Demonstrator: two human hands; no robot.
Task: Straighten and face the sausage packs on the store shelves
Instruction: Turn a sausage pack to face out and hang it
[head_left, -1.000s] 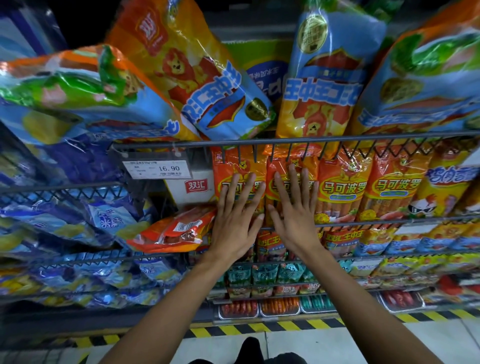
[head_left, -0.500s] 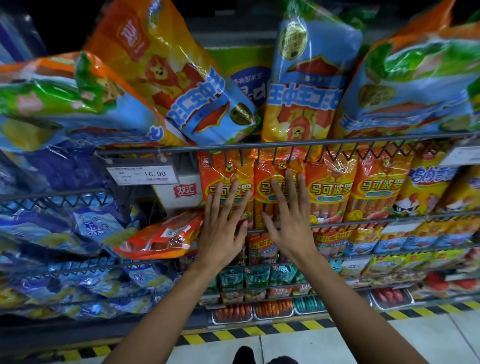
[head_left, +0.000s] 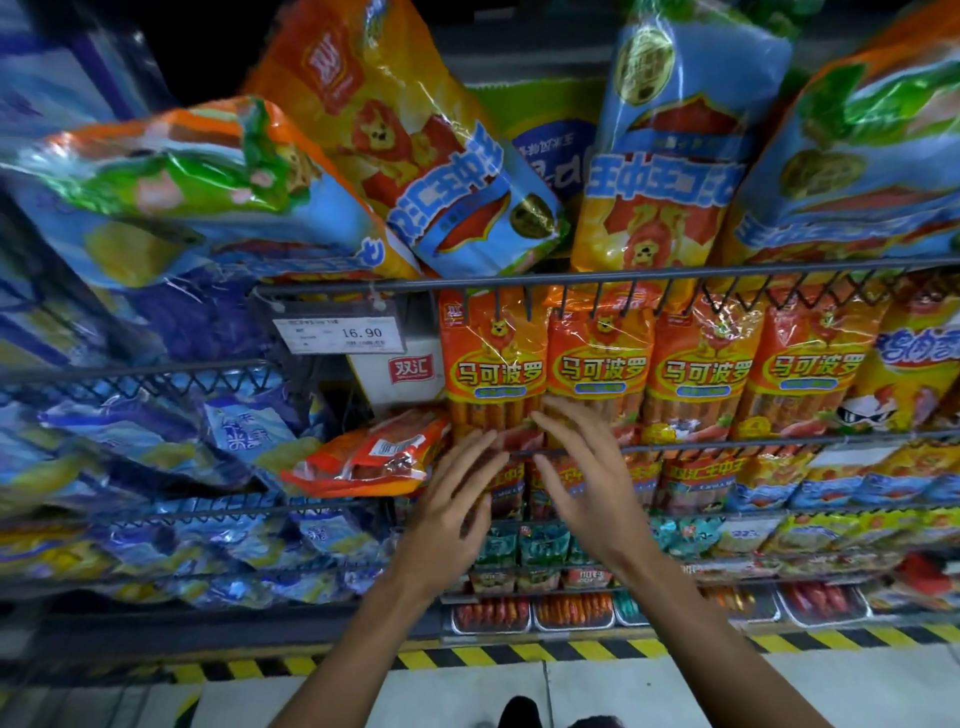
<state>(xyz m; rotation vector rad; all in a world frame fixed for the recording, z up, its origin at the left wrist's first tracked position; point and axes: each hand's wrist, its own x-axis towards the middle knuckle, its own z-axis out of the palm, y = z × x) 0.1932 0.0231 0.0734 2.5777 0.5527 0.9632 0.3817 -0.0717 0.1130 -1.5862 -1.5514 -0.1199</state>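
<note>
- Head view: the orange sausage packs (head_left: 493, 374) stand upright in a row behind the wire rail (head_left: 779, 441) of the middle shelf.
- The left hand (head_left: 452, 499) and right hand (head_left: 582, 478) are at the lower ends of the two leftmost packs, fingers spread apart, gripping nothing.
- One loose red pack (head_left: 374, 457) lies flat just beside the row.
- Risk: a hard push may tip the slippery packs backward, or knock the loose pack off.

Both hands slide down off the faces of the upright orange sausage packs (head_left: 493, 374). The left hand (head_left: 457, 499) and right hand (head_left: 587, 483) now sit lower, at the wire rail (head_left: 727, 444), fingers (head_left: 550, 421) curled where a second ago they lay spread flat.
</note>
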